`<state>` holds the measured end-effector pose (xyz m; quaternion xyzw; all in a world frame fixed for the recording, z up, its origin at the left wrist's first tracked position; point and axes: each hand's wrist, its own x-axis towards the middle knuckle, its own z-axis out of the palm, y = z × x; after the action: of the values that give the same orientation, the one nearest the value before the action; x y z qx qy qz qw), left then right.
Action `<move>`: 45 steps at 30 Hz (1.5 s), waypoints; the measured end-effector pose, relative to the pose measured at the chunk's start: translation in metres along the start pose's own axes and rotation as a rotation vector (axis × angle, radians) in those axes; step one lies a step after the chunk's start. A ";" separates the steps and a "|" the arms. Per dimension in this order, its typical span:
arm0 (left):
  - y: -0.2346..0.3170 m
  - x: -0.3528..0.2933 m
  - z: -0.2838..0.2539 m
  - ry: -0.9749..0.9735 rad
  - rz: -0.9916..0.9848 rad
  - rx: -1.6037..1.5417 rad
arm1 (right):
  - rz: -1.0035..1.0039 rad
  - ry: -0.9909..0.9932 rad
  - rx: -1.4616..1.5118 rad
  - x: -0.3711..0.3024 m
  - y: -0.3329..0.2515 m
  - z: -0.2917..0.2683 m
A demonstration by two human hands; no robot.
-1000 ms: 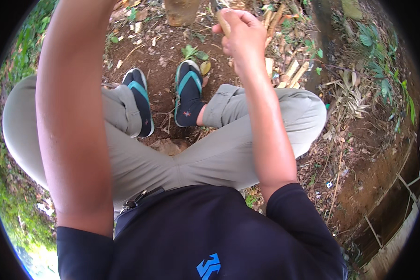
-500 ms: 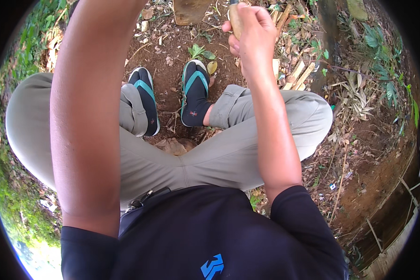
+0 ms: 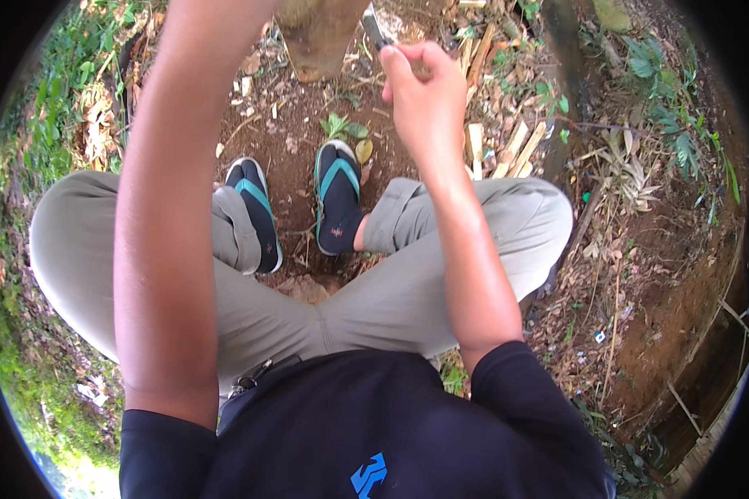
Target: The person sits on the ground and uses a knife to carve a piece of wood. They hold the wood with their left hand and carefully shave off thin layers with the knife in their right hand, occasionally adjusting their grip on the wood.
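Dark grey metal, narrow and straight, paler toward the far end: visible as the exposed part of a hand tool [image 3: 378, 32]. Leans slightly left from the right grip [image 3: 427, 91] and runs to the upper edge of the view, just right of a brown wooden block [image 3: 318, 41]. Hides the rest of the tool inside the right grip, curled around it, with thumb and forefinger meeting at the base of the metal. Cannot tell the state of the left grip, out of view beyond the upper edge, past the extended left forearm [image 3: 171, 216]. Shows the block as mottled and blunt at its lower end, near bare soil [image 3: 289, 143], with split sticks [image 3: 526, 150] well to the right.

Differs from half a second ago: shows a longer run of metal now, against mostly pale wooden handle then. Reveals more of the block. Places right grip, block and teal-strapped flip-flops [image 3: 328, 176] lower in the view, still with the yellow leaf [image 3: 364, 150] beside the right one.
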<state>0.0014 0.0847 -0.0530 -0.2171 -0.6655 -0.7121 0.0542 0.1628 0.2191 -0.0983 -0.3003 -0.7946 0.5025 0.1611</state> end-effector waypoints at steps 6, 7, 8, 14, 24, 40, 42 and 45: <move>0.003 0.004 0.003 0.021 -0.004 -0.063 | 0.072 -0.043 0.030 -0.002 -0.007 0.000; 0.001 0.005 0.002 0.022 -0.003 -0.074 | 0.061 -0.034 0.018 -0.002 -0.009 0.001; 0.000 0.005 0.001 0.027 0.002 -0.083 | 0.051 -0.024 0.006 -0.006 -0.014 0.000; 0.001 0.009 0.007 0.051 0.018 -0.117 | 0.084 -0.022 0.000 -0.004 -0.016 0.001; 0.004 0.006 -0.001 0.105 0.078 -0.215 | 0.028 -0.015 -0.059 -0.002 0.003 0.006; -0.020 0.002 -0.032 0.111 -0.028 0.274 | 0.048 -0.027 0.056 -0.010 0.001 0.018; 0.006 -0.001 -0.011 0.233 -0.090 0.069 | -0.006 -0.019 0.047 -0.009 -0.007 0.019; 0.015 -0.010 0.000 0.199 -0.092 -0.188 | -0.010 -0.022 -0.012 -0.007 0.005 0.018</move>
<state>0.0161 0.0812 -0.0434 -0.1188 -0.5962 -0.7912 0.0666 0.1595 0.2036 -0.1110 -0.2918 -0.8009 0.5001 0.1531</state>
